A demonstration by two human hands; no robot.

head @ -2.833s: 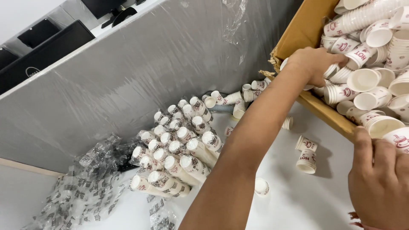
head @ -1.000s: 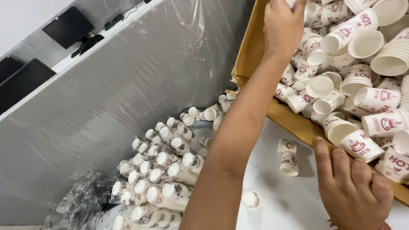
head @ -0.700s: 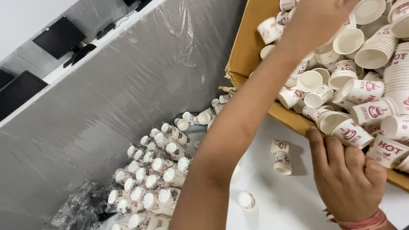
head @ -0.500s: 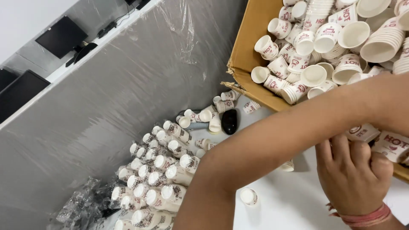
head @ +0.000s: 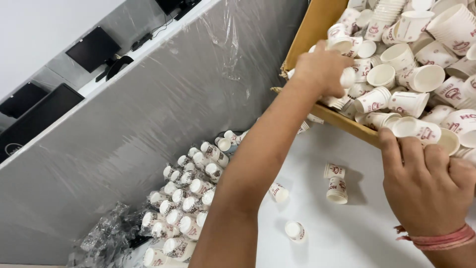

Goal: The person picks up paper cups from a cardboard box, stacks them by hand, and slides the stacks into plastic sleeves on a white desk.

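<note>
Left hand (head: 322, 67) clenched around small white printed paper cups (head: 342, 79) at twelve o'clock, inside the brown cardboard box (head: 310, 30). Right hand (head: 429, 186) at four o'clock, fingers curled over the box edge, touching another cup (head: 414, 128). Grasp there unclear. Loose cups (head: 337, 183) on the white surface (head: 357, 233).

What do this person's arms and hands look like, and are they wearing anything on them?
Both are bare: no gloves and no sleeves in view. The left hand and its long forearm carry nothing. The right hand has a band of reddish-pink threads wound round the wrist.
</note>
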